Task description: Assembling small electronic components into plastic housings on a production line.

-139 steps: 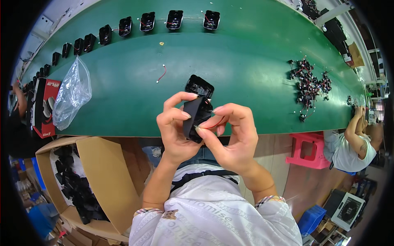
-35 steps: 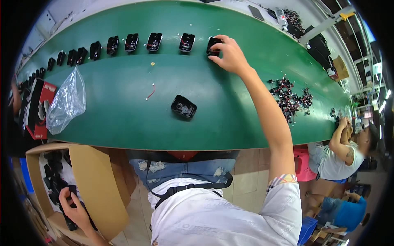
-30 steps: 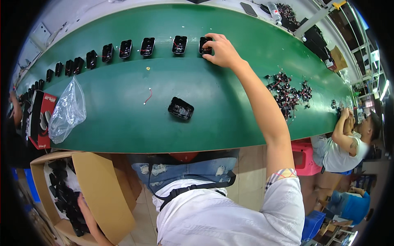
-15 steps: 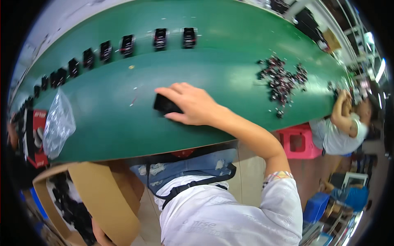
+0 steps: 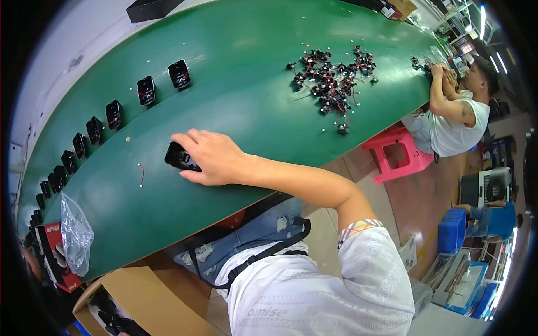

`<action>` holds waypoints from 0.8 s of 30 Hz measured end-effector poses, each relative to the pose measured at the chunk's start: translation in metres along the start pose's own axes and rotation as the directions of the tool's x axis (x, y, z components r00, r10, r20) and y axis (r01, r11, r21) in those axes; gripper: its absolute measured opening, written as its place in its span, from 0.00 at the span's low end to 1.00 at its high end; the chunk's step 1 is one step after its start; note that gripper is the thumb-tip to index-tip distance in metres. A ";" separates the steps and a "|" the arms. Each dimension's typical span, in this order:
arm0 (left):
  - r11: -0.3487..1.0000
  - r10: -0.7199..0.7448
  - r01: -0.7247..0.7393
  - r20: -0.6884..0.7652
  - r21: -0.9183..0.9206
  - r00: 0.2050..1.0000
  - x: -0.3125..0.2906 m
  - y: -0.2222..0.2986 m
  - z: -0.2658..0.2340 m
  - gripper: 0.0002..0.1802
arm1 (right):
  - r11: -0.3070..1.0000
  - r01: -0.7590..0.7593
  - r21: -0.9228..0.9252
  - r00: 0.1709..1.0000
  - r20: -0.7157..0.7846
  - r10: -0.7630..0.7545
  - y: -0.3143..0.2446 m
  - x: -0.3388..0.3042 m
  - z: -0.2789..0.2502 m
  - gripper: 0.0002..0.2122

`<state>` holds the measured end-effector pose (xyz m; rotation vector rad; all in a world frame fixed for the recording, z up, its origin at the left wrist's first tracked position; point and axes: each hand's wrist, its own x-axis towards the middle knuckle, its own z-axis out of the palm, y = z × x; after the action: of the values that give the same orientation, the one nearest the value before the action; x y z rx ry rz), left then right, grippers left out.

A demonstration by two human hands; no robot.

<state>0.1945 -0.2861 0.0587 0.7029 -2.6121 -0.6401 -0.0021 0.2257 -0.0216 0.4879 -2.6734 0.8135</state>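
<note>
My right hand (image 5: pixel 216 157) is wrapped over a small black open-topped plastic case (image 5: pixel 178 156) lying on the green table (image 5: pixel 252 112). The fingers press along its far side and the thumb along its near side. Some small light parts show inside the case, but my palm hides much of it. To the left of it lies a short thin red wire with white ends (image 5: pixel 142 175). At the lower left, by the table's edge, stands an open cardboard box (image 5: pixel 151 297) with black pieces (image 5: pixel 115 319) inside. I cannot make out my left hand.
A curved row of similar black cases (image 5: pixel 146 91) runs along the table's left side. A pile of small black parts with red wires (image 5: pixel 330 81) lies to the right. A clear plastic bag (image 5: pixel 75 235) sits near a red box (image 5: pixel 60 257). Beyond a pink stool (image 5: pixel 392 151), a person (image 5: pixel 462 112) works.
The view has turned, so the table and its cases sit at a new slant. My right hand stays on the black case. My left hand, earlier at the cardboard box, has dropped out of sight.
</note>
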 end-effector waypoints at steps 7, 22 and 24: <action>0.821 0.112 0.032 0.216 -0.570 0.970 -0.039 0.163 0.090 0.14 | 0.968 -0.233 -0.099 0.967 -0.129 0.219 0.015 -0.016 -0.018 0.34; 0.595 0.751 -0.648 0.041 -0.475 0.659 -0.038 0.314 0.262 0.12 | 0.544 -0.434 -0.718 0.868 -0.171 0.467 0.140 -0.053 -0.153 0.14; 0.554 0.765 -0.686 -0.038 -0.472 0.643 -0.037 0.327 0.258 0.15 | 0.596 -0.388 -0.703 0.885 -0.105 0.453 0.137 -0.051 -0.152 0.13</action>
<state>-0.0140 0.0723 0.0016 -0.6183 -2.4152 -0.9828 0.0168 0.4324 0.0145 -0.3378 -2.9242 -0.2223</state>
